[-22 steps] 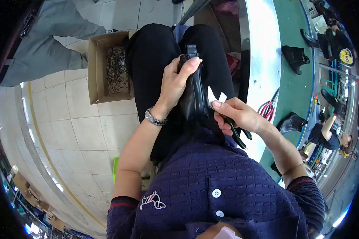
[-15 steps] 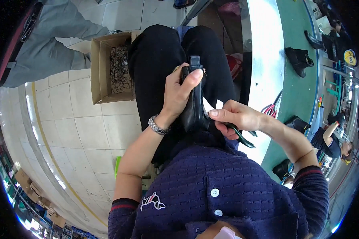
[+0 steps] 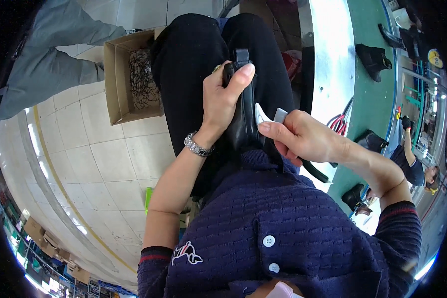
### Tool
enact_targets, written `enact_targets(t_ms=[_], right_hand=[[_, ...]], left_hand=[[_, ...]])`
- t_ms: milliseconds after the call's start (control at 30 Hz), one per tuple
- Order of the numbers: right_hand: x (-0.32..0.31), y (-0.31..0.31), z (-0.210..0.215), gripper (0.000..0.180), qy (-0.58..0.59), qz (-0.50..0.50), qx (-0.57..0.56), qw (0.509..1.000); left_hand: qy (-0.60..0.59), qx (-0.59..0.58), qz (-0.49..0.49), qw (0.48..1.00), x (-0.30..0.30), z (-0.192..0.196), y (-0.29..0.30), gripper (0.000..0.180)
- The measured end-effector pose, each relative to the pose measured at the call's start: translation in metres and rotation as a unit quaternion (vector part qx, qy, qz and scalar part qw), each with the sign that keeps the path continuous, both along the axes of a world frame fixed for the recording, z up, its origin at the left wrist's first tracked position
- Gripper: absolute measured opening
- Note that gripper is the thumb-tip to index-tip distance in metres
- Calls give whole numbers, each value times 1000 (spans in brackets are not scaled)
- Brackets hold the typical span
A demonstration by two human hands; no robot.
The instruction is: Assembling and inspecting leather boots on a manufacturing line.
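My left hand (image 3: 221, 102) is wrapped round a black leather boot (image 3: 242, 121), which lies over my lap with a loop at its far end. My thumb presses on its upper side. In my right hand (image 3: 303, 136), close to the boot's right side, is a pair of scissors (image 3: 261, 115) with pale, shiny blades spread apart. One blade tip is beside the boot's edge; whether it touches I cannot tell. The dark handle sticks out below my fingers, and the grip itself is partly hidden by them.
A cardboard box (image 3: 113, 82) with tangled dark cords stands on the tiled floor at left, near a person in grey trousers (image 3: 59, 64). To the right run a metal ledge (image 3: 333, 59) and a green belt (image 3: 365, 104) carrying black boots (image 3: 374, 62). Another person (image 3: 407, 161) is farther right.
My right hand has turned and shifted slightly up and right with the scissors, whose handle now points more downward. The boot and left hand sit a little higher in view.
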State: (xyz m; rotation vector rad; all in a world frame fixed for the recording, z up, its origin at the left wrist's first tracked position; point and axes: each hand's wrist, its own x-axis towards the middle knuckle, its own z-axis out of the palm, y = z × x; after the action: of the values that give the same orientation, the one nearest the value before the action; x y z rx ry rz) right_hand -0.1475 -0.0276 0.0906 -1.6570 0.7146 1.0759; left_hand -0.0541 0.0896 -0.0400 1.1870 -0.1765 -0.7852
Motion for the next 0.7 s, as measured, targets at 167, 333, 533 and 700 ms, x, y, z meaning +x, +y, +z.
enact_targets(t_ms=[167,333,533,700], right_hand=[[-17,22,-8,70,-67,-61,-83,992],[-20,17,-28,70,-105,-169,15,980],[-42,7,-26,71,-139,-109,14,984],[-38,26,-23,70,-178,-29,-180,967]], left_hand=[[-8,26,13,1000,2,0,1,35],[42,1,32,999,8,-8,-3,37],[0,-1,15,1000,2,-1,-4,37],[29,13,22,999,4,-5,-4,37]])
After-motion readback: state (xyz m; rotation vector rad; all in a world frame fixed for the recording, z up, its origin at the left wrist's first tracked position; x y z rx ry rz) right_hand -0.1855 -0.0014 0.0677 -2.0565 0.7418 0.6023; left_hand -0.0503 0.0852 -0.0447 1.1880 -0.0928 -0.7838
